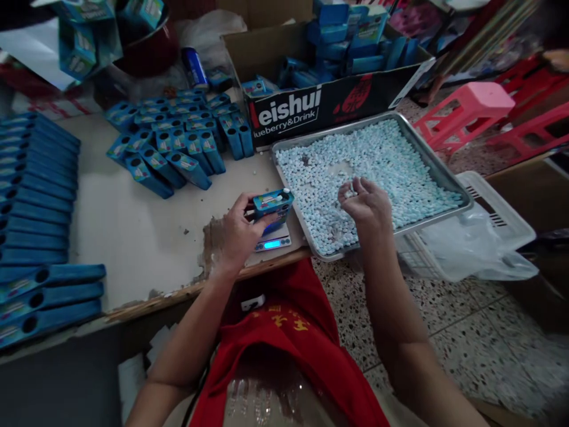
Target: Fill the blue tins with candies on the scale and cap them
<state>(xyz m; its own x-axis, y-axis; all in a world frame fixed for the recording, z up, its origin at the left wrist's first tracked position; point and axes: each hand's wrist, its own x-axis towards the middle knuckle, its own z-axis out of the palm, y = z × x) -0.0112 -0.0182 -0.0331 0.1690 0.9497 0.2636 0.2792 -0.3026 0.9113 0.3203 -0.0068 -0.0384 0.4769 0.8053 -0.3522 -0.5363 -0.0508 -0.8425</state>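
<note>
My left hand [242, 228] is closed around a small blue box [272, 204], with pale candies lying at the opening in its top. Beneath the box is a small digital scale [284, 234] with a lit blue display; whether the box rests on it I cannot tell. My right hand [368, 204] is over the metal tray [296, 222], palm turned up and fingers curled around a few pale candies. Light blue and white candies [400, 160] cover most of the tray.
Blue boxes [164, 133] with round holes stand grouped on the table, and more line its left side [35, 196]. A black carton [311, 110] of blue boxes is behind the tray. Right of it are a pink stool [480, 107] and a white basket [507, 213].
</note>
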